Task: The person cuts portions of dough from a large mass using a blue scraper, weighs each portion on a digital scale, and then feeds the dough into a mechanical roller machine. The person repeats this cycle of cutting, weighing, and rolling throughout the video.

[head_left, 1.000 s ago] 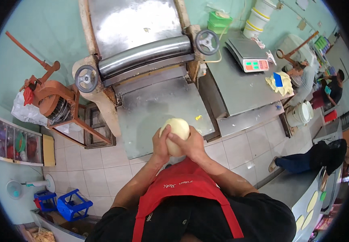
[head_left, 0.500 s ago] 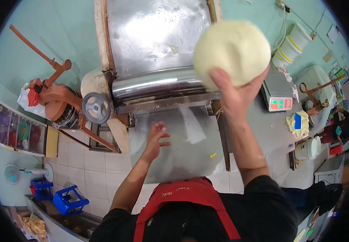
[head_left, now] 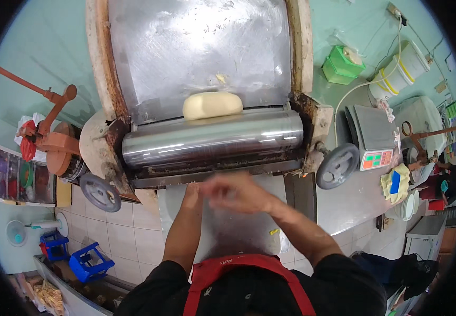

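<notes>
A pale, rounded lump of dough (head_left: 212, 105) lies on the far side of the shiny steel roller (head_left: 212, 139), against the sloping metal plate (head_left: 201, 47) of a dough sheeter. Just in front of the roller's lower bar, my right hand (head_left: 238, 192) reaches across to the left, blurred by motion, with no dough visible in it. My left hand (head_left: 192, 190) is beside it, its wrist at the bar's edge and its fingers out of sight under the bar or behind the right hand. Below both hands is a flat metal tray (head_left: 233, 226).
Grey handwheels flank the roller, one at left (head_left: 100, 193) and one at right (head_left: 338, 166). A digital scale (head_left: 367, 129) stands on the side table, with a yellow cloth (head_left: 395, 183) nearer me. Behind are a green box (head_left: 343, 66) and white buckets (head_left: 404, 68).
The dough has left my right hand and now rests behind the roller. My right hand came down and leftward to the left one. The view has shifted closer to the machine.
</notes>
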The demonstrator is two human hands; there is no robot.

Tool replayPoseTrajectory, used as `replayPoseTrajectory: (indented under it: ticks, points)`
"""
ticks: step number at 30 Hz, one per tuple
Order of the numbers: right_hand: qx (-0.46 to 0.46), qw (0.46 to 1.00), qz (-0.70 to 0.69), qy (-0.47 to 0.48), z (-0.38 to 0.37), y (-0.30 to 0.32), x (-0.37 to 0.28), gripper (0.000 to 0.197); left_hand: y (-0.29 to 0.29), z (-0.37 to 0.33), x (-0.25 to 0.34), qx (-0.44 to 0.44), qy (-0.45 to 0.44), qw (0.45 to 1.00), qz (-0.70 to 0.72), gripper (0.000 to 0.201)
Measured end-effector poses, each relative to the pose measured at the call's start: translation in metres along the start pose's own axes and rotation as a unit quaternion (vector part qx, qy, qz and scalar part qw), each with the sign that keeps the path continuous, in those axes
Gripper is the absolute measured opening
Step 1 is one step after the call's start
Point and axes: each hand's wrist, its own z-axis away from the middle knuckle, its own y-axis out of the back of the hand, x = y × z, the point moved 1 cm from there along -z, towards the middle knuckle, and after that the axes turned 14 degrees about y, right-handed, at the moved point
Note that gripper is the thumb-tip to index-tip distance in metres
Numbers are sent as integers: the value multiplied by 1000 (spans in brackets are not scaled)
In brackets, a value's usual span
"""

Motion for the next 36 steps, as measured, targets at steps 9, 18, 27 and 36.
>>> replayPoseTrajectory:
  ticks: [9,18,27,36]
  points:
    - [366,838,-405,-18,79,-5,276,52,-22,17,-7,61,58,996,33,57]
    - [360,676,-637,-91,49,-33,233,54,-40,118,-1,229,127,963,61,65]
    - [293,861,-338,-242,98,-101,74,50,-54,236,-1,324,400,763,-392,71]
    - [180,962,-132,-159,242,-218,-119,55,-167,284,-64,-112,395,898,-158,67]
